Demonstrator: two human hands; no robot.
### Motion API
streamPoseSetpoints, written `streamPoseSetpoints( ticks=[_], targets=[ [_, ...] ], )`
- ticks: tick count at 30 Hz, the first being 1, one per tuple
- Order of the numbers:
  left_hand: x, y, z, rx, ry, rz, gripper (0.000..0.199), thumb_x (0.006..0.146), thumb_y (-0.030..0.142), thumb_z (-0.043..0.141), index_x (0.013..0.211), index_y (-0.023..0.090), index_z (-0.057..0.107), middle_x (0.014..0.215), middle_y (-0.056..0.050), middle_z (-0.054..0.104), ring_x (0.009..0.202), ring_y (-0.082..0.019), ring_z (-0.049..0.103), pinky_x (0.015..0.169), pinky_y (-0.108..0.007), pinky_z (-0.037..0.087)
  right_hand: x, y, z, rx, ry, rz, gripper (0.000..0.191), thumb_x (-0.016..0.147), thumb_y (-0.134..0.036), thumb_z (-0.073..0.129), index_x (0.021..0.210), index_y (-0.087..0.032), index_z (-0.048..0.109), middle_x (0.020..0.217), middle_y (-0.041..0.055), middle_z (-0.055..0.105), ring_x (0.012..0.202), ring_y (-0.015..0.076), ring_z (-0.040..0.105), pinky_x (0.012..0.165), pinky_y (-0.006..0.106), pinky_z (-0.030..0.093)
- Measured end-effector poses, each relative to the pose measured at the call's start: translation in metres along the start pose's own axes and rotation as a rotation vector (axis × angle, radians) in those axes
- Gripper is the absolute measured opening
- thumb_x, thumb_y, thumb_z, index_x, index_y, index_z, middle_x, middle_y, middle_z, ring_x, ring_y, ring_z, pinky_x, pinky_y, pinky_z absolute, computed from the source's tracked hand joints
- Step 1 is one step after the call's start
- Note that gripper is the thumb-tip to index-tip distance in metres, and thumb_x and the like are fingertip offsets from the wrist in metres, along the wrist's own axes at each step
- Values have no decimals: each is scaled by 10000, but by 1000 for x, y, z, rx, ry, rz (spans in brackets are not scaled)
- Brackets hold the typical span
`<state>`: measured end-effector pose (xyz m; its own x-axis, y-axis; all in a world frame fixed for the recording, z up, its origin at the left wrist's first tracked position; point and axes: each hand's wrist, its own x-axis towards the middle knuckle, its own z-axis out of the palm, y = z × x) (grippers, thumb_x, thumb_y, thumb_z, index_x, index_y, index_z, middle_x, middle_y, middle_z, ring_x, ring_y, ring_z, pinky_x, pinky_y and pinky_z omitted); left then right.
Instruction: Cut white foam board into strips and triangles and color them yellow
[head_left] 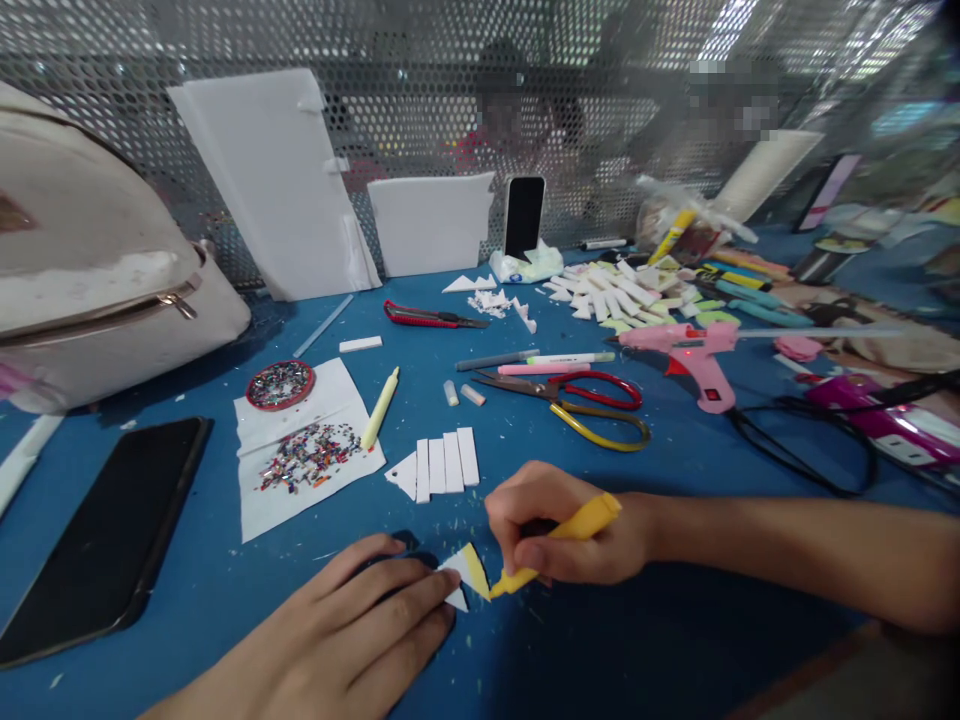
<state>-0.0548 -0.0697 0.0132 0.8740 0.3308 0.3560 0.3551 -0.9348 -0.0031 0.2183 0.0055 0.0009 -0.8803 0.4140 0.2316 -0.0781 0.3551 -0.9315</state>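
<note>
My right hand (562, 525) is closed around a yellow marker (589, 518). The marker's tip touches the edge of a small white foam piece (457, 568), which has a yellow band along its right side. My left hand (367, 620) lies flat with fingers stretched out, its fingertips pressing the piece to the table. Just beyond are several white foam strips (448, 463) side by side, with a pointed piece (403, 475) at their left end. A pale yellow marker (381, 408) rests on the corner of a white sheet (259, 520) scattered with colourful beads (311, 455).
Scissors (577, 395), a red box cutter (431, 317) and a pink glue gun (694, 355) lie beyond my hands. A dark phone (105, 540) and pale backpack (105, 250) are at left. Cut foam pieces (622, 292) are heaped at back right, before a perforated metal screen (420, 110).
</note>
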Motion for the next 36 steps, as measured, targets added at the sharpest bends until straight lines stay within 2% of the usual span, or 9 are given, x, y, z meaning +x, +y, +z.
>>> streamPoseSetpoints(
  ticks=[6,9,11,15,20,24,29,33,36],
  targets=[
    [-4,4,1,4,9,11,356,1087,217,383,1247,125,687,1295,-72,698,1153,-216,617,1161,-404,365,2,1,7,203,277,123,327,992,-491,564,987,-165,539,617,-24,610,509,101,580,499,193,453],
    [-5,7,2,0,28,21,359,1075,145,363,1254,96,671,1270,-99,703,1133,-229,626,1155,-444,358,13,-5,0,-44,392,98,174,984,-333,612,1034,-174,563,805,17,665,714,124,650,659,241,508],
    [-6,8,2,0,45,24,361,1074,127,353,1250,90,666,1256,-101,705,1113,-230,633,1146,-449,359,24,-11,-12,-240,410,34,179,970,-257,614,1125,-190,554,994,54,664,886,155,655,766,289,516],
    [-8,9,4,20,66,43,343,1072,124,361,1242,89,657,1239,-96,704,1112,-236,626,1140,-457,351,54,-17,-44,-584,324,26,251,965,-132,505,1208,-195,515,1087,72,661,944,174,629,732,288,455],
    [-13,10,6,30,34,58,320,1061,126,393,1280,78,622,1270,-120,673,1157,-264,594,1128,-497,350,95,-4,-69,-1136,110,238,255,958,-172,500,1205,-158,566,1039,107,617,905,194,574,714,291,385],
    [-14,10,5,19,29,67,317,1060,122,390,1277,65,614,1256,-127,671,1142,-264,596,1116,-497,358,119,8,-76,-1235,-13,278,233,933,-145,525,1140,-138,631,955,113,634,896,205,562,649,282,330],
    [-12,11,4,16,54,71,311,1057,114,384,1248,62,623,1239,-133,676,1134,-262,602,1104,-495,365,139,1,-85,-1312,-186,264,302,841,-71,609,1120,-163,679,876,77,664,830,192,552,612,279,302],
    [-12,13,3,16,50,78,323,1061,118,370,1258,63,619,1229,-132,681,1119,-260,613,1086,-496,387,155,-7,-75,-1394,-271,123,207,942,-205,587,1133,-192,666,994,84,672,930,215,547,637,299,311],
    [-12,13,2,27,53,78,332,1066,125,354,1250,65,623,1217,-133,688,1105,-259,619,1072,-497,404,163,-8,-56,-1457,-380,-18,130,964,-179,563,1050,-200,659,1037,83,657,1008,224,525,671,316,311]
  ],
)
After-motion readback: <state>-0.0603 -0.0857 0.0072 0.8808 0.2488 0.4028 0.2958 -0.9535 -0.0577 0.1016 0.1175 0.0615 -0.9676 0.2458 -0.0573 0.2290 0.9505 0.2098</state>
